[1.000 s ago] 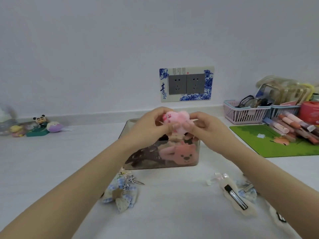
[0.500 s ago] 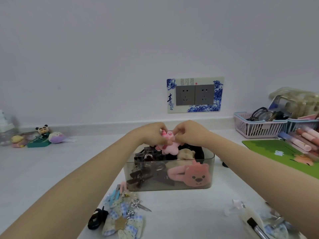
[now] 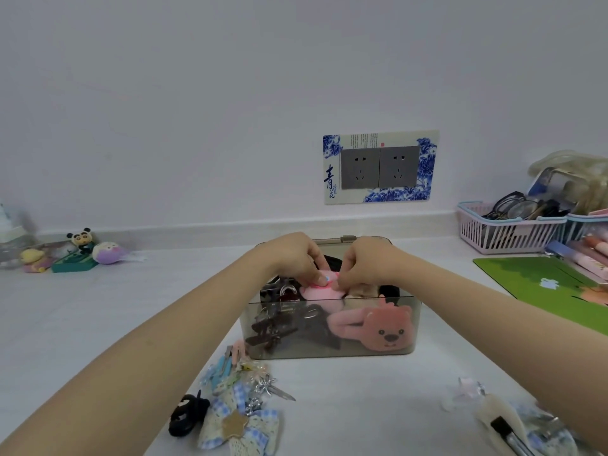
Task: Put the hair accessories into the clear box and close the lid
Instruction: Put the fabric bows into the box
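The clear smoky box stands open on the white table, its lid folded back behind it. Inside lie dark claw clips and a pink bear-face accessory. My left hand and my right hand meet above the box opening, both pinching a pink plush hair accessory that sits low on top of the contents. A pile of bows and clips lies in front left of the box, a black claw clip beside it. More clips lie at front right.
A green mat lies to the right, with pens and pink baskets holding glasses behind it. Small figurines sit at the far left by the wall. A double socket is on the wall behind the box.
Both hands have lowered the pink plush accessory from above the box down into its opening. The view has tilted so the box appears lower and closer.
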The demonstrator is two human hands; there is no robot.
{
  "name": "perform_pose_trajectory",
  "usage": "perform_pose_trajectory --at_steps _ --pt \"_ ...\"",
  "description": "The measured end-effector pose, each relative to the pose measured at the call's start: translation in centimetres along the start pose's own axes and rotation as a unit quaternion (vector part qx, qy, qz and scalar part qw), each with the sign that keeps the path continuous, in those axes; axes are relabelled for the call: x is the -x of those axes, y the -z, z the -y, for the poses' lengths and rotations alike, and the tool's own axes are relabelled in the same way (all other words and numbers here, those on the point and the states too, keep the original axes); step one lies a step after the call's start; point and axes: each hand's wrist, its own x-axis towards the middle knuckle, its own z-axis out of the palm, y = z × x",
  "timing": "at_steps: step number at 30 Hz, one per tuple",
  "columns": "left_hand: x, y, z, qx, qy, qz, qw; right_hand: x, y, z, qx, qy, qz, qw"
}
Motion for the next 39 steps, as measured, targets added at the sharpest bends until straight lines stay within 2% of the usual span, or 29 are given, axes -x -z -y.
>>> perform_pose_trajectory --at_steps 4,7,11,15,17,21,26,28,30,32,36,39 --pt "0.2 -0.5 -0.2 -0.14 -0.019 -0.028 0.99 0.2 -0.5 0.0 0.015 0.033 -0.037 0.999" --pt "0.8 -0.8 -0.9 -0.175 -0.037 -0.051 0.982 0.3 -0.2 0.0 0.022 0.04 -0.037 0.998" --pt "2.4 -0.7 -1.1 -0.128 -0.056 -0.122 0.983 1.5 0.8 0.1 -0.023 0.054 -0.092 0.994" --pt "6.4 -1.2 -1.5 -0.035 -0.096 -0.212 0.972 4.8 0.5 1.2 -0.077 0.108 -0.164 0.977" --pt "8.9 -1.6 -1.4 -0.024 -0.106 -0.235 0.966 6.9 -0.1 1.9 -0.098 0.135 -0.177 0.97" --pt "13.7 -3.0 0.5 -0.041 -0.081 -0.199 0.976 10.4 -2.6 3.4 -0.122 0.154 -0.155 0.968" --pt "17.3 -4.2 3.6 -0.049 -0.071 -0.224 0.971 12.3 -6.5 4.9 -0.098 0.179 -0.039 0.978" --pt "18.2 -4.6 4.6 -0.032 -0.067 -0.185 0.98 12.6 -7.9 5.3 -0.077 0.165 -0.019 0.983" --pt "18.6 -5.2 5.7 -0.062 -0.056 -0.119 0.989 12.7 -9.1 5.8 -0.066 0.141 0.0 0.988" --pt "18.6 -5.9 6.5 -0.075 -0.052 -0.094 0.991 12.9 -10.0 6.3 -0.06 0.122 0.007 0.991" --pt "18.9 -6.4 7.4 -0.037 -0.05 -0.105 0.992 13.2 -11.2 7.3 -0.065 0.1 -0.002 0.993" --pt "19.1 -6.4 7.7 -0.001 -0.065 -0.111 0.992 13.0 -11.2 7.1 -0.11 0.091 0.012 0.99"
